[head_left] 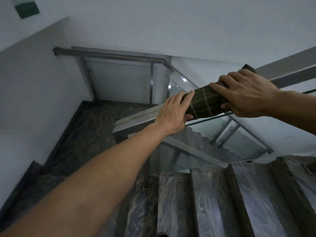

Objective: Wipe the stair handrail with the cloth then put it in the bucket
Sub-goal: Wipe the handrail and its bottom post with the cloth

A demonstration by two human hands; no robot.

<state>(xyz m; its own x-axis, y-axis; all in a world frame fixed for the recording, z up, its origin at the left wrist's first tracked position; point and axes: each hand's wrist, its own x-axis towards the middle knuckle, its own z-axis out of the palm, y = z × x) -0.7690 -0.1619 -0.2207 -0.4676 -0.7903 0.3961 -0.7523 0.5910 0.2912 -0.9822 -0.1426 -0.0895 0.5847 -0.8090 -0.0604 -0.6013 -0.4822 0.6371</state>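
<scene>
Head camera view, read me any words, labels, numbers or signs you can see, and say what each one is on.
No readable text anywhere in this view.
Green rectangular wall sign, top left corner: cut off by the frame edge and blurred, nothing legible.
Dark green cloth with pale stripes, wrapped over the grey metal stair handrail: only a stripe pattern, no label or brand showing.

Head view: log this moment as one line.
step: wiping | cloth: draped over handrail | left hand: on cloth | right hand: on cloth | bucket: unseen
</scene>
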